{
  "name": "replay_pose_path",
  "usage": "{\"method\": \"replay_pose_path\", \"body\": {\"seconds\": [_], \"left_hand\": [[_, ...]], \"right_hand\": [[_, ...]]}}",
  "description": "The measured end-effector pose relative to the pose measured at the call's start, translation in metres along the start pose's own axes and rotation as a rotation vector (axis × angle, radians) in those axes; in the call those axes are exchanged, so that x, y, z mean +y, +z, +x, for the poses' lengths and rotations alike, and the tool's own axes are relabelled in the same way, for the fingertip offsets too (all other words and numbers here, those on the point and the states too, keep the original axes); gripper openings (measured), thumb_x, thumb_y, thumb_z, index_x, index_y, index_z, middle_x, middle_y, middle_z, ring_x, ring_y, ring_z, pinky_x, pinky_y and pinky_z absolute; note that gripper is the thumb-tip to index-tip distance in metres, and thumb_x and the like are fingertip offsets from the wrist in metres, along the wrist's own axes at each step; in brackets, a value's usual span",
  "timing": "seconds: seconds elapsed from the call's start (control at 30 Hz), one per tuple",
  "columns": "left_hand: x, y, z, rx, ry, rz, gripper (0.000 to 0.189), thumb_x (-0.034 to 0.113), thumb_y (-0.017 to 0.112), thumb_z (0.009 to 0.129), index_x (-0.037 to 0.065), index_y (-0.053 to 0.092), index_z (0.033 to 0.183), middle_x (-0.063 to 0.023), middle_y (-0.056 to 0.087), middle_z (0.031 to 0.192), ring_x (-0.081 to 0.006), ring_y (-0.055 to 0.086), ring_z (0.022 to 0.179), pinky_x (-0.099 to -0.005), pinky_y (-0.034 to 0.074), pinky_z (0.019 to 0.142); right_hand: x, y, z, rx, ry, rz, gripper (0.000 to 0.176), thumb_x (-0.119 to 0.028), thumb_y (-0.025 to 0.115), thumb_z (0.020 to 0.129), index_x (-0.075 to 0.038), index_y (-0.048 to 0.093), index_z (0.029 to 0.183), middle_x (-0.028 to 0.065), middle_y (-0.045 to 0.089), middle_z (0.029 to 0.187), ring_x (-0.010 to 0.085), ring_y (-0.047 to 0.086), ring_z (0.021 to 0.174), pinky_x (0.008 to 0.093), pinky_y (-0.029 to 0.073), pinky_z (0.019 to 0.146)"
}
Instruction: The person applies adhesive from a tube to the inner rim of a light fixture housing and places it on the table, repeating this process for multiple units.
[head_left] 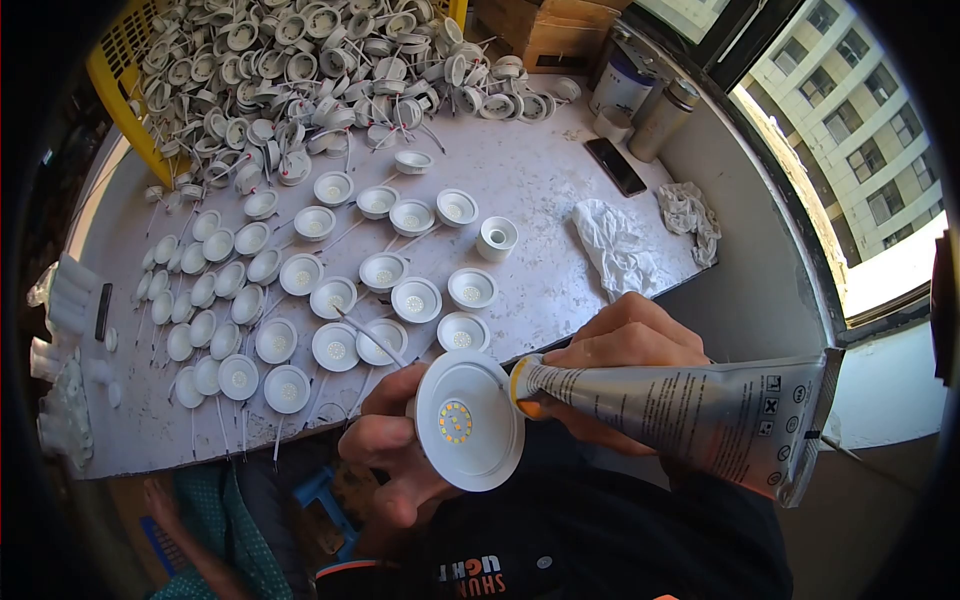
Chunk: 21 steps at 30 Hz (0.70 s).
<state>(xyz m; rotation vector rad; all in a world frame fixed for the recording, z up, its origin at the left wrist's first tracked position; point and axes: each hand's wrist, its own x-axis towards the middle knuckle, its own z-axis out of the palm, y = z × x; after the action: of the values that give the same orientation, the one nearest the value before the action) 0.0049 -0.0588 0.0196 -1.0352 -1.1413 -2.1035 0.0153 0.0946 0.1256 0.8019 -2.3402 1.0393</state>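
My left hand (390,455) grips a round white downlight housing (468,420), its face turned up to show a ring of yellow LED chips in the middle. My right hand (625,345) holds a grey squeeze tube (690,405) with an orange neck. The tube's tip rests against the right rim of the housing. Both hands are close to my body, just in front of the table's near edge.
Rows of white housings (335,345) with thin wires lie face up on the white table (540,180). A big heap of them (300,80) sits at the back by a yellow crate (110,80). Crumpled rags (620,245), a black phone (614,165), a metal flask (662,120) and a tub (620,85) stand right.
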Motion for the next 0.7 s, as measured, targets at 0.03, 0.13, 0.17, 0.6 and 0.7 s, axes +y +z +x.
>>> {"method": "replay_pose_path", "body": {"seconds": [0.03, 0.13, 0.17, 0.6, 0.7], "left_hand": [[-0.001, 0.000, -0.001, 0.006, 0.023, 0.046, 0.038, 0.034, 0.044, 0.084, 0.030, 0.031, 0.119, -0.0151, 0.032, 0.114, -0.0338, 0.046, 0.099, -0.0350, 0.048, 0.077], [-0.002, -0.001, -0.004, 0.021, 0.089, 0.185, 0.039, 0.032, 0.045, 0.083, 0.033, 0.030, 0.119, -0.0125, 0.031, 0.112, -0.0325, 0.045, 0.099, -0.0369, 0.044, 0.081], [-0.003, -0.002, -0.005, 0.024, 0.110, 0.231, 0.039, 0.032, 0.045, 0.083, 0.035, 0.030, 0.119, -0.0116, 0.031, 0.111, -0.0320, 0.045, 0.100, -0.0376, 0.042, 0.083], [-0.002, -0.010, -0.004, -0.133, 0.270, 0.666, 0.057, 0.028, 0.052, 0.079, 0.040, 0.020, 0.125, -0.0026, 0.029, 0.107, -0.0266, 0.043, 0.100, -0.0423, 0.025, 0.098], [-0.008, -0.009, 0.003, 0.000, 0.317, 0.909, 0.082, 0.032, 0.054, 0.078, 0.016, -0.006, 0.131, -0.0071, 0.036, 0.103, -0.0262, 0.048, 0.092, -0.0412, 0.032, 0.094]], "right_hand": [[-0.001, -0.001, 0.000, -0.027, -0.004, 0.001, 0.016, -0.009, 0.072, 0.061, -0.007, 0.061, 0.072, -0.0002, 0.057, 0.072, 0.0126, 0.052, 0.061, 0.0226, 0.045, 0.050], [0.002, 0.008, -0.021, 0.014, 0.136, 0.056, 0.014, -0.007, 0.071, 0.061, -0.006, 0.060, 0.071, 0.0004, 0.057, 0.072, 0.0123, 0.052, 0.059, 0.0221, 0.044, 0.048], [0.002, 0.012, -0.026, 0.080, 0.274, 0.107, 0.013, -0.006, 0.070, 0.062, -0.006, 0.060, 0.071, 0.0006, 0.057, 0.072, 0.0121, 0.051, 0.058, 0.0220, 0.044, 0.046], [0.001, 0.001, -0.013, -0.146, 0.423, 0.294, 0.013, -0.012, 0.068, 0.064, -0.005, 0.057, 0.068, 0.0031, 0.051, 0.065, 0.0137, 0.049, 0.057, 0.0257, 0.039, 0.050], [0.003, 0.001, -0.006, -0.132, 0.602, 0.599, 0.020, -0.017, 0.068, 0.063, -0.002, 0.056, 0.070, 0.0064, 0.051, 0.067, 0.0136, 0.050, 0.062, 0.0262, 0.039, 0.055]]}}
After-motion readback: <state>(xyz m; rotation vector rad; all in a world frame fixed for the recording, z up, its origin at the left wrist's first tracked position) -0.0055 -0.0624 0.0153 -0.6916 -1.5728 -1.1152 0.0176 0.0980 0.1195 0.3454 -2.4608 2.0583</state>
